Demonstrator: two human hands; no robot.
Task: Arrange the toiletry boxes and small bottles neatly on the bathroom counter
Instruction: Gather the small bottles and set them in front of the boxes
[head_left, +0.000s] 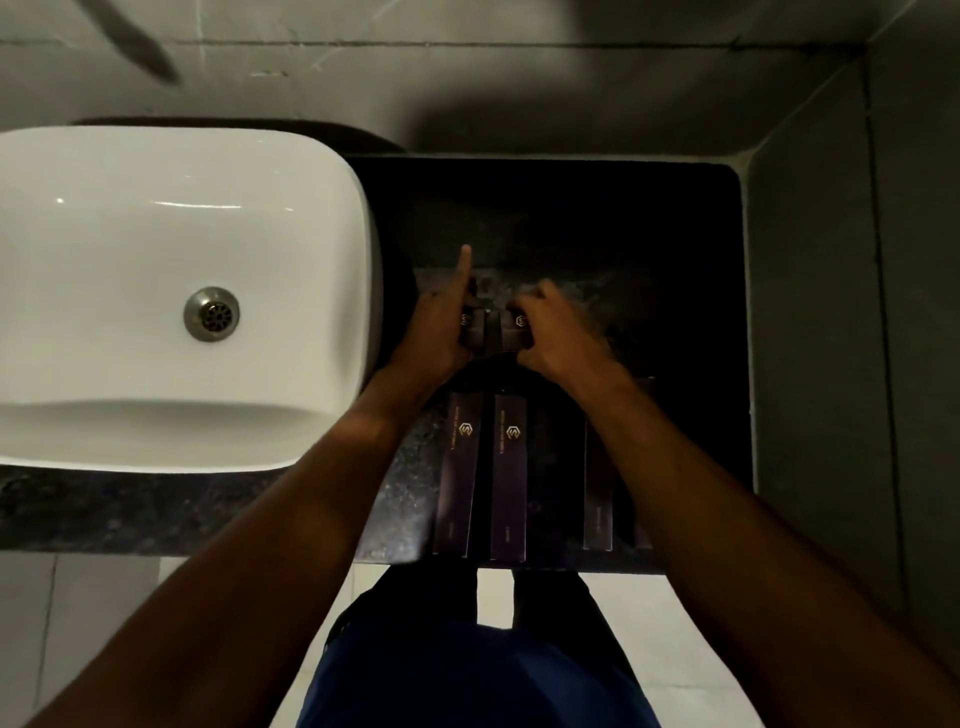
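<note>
Close to the person, long dark boxes (457, 470) lie side by side at the front edge of the black counter (675, 270). One more long box (598, 488) lies partly under the right arm. Farther back, two small dark boxes (493, 332) sit close together. The left hand (441, 325) wraps around the left small box, with one finger (464, 267) pointing straight out. The right hand (558, 332) has bent fingers squeezing the right small box. Both arms reach forward. The white sink (171, 296) sits to the left
</note>
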